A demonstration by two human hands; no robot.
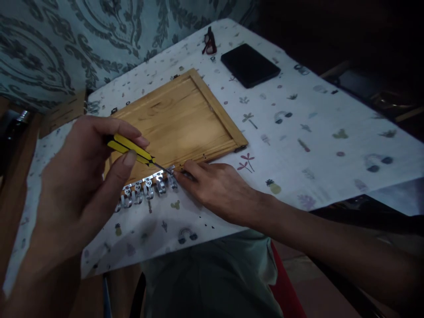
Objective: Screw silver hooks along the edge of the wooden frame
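Observation:
My left hand (89,172) is closed around the yellow-and-black handle of a screwdriver (130,149). Its thin shaft slants down to the right, and the tip meets the right end of a metal hook rail (148,179). Several silver hooks hang from this rail, which lies along the near edge of a framed wooden panel (165,119). With its fingers together, my right hand (212,185) presses at the rail's right end, close to the screwdriver tip. Whether those fingertips pinch the rail or something smaller is hidden.
A black tablet-like slab (250,65) and dark red folded glasses (209,42) lie toward the back of the table. A patterned white cloth (298,132) covers the tabletop. Brown cardboard (64,112) stands at the left, and tiny dark bits (208,226) lie near the front edge.

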